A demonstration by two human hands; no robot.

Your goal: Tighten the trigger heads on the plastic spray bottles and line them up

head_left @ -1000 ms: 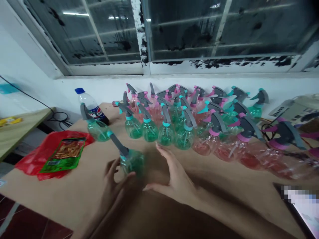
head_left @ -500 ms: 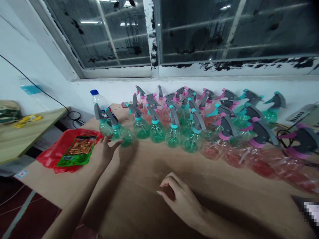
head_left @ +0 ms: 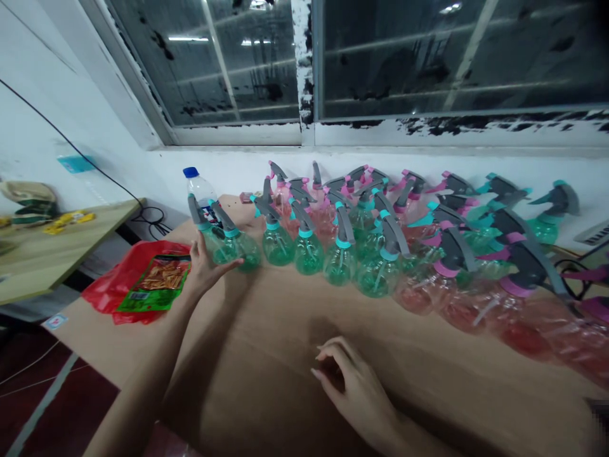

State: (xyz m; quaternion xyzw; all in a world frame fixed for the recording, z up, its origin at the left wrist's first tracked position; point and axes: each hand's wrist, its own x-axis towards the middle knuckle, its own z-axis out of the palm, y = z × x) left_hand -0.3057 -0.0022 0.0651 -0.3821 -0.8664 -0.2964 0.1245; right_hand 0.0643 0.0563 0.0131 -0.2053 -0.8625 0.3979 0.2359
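My left hand is at the left end of a group of spray bottles, fingers and thumb spread wide. Its thumb lies along the front of a green spray bottle with a grey trigger and turquoise collar. The fingers reach up beside another green spray bottle just behind; whether they press on it I cannot tell. My right hand hovers low over the bare wooden table, loosely curled, with a gap between thumb and fingers and nothing inside. Further green spray bottles stand to the right.
Red spray bottles with pink collars crowd the right side and back row. A blue-capped bottle stands behind at left. A green snack packet lies on a red plastic bag. Wall and window border the back.
My left hand has moved forward and its fingers have spread up beside the two leftmost green spray bottles. My right hand keeps its curled pose. The view has shifted slightly.
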